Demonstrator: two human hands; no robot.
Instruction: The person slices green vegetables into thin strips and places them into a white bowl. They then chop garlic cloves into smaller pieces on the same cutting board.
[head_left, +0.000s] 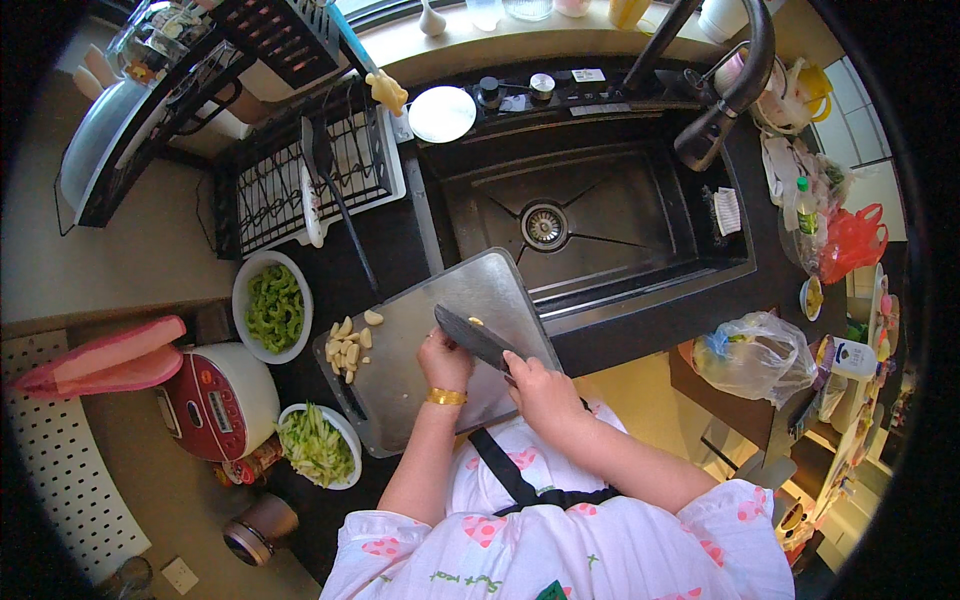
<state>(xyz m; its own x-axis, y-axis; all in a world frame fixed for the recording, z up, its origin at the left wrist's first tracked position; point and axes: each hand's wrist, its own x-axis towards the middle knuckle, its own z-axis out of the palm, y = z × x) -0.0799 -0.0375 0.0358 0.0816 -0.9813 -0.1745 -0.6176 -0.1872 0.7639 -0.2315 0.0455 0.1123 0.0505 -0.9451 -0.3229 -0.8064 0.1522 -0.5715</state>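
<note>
My right hand (536, 386) grips the handle of a kitchen knife (480, 339) with a broad dark blade. The blade slants across a grey metal cutting board (480, 289) that overlaps the near left edge of the sink. Beside the blade's left face, my left hand (444, 361) is bent with its fingertips partly hidden; whether they hold anything I cannot tell. A small pale piece of garlic (475, 321) shows at the blade's far edge. Several peeled garlic cloves (346, 349) are heaped on the board's left end, and tiny bits lie near my left hand.
Left of the board stand a white bowl of sliced green vegetable (235, 300) and a bowl of pale green strips (352, 442). A rice cooker (247, 405) is farther left. Behind are a dish rack (259, 232), a spatula (349, 214), the black sink (600, 262) and its faucet (705, 135).
</note>
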